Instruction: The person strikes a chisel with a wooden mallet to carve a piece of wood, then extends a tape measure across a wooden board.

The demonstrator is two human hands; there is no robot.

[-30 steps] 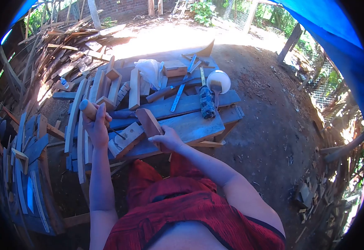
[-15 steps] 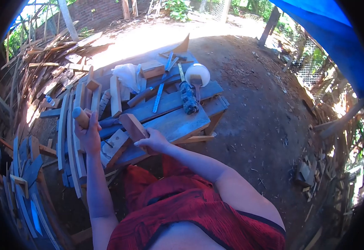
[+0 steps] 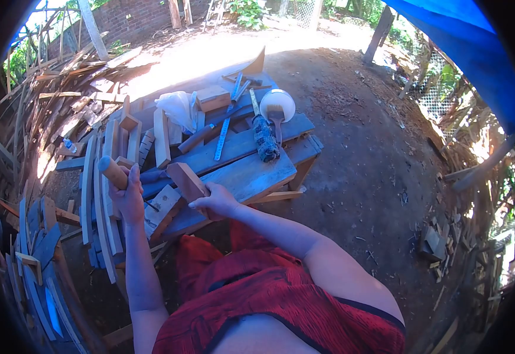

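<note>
Gripping chisel handle (image 3: 113, 171) — left hand (image 3: 129, 197), right hand (image 3: 217, 203) clutching wooden mallet (image 3: 187, 180).

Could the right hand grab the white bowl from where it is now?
Probably not right away: the right hand is gripping a wooden block, and the white bowl sits at the bench's far end.

Your desk (image 3: 251, 177): rough, weathered grey planks. Your mallet block (image 3: 188, 182): smooth reddish wood. Chisel handle (image 3: 113, 172): pale turned wood. Bowl (image 3: 278, 100): glossy white plastic.
</note>
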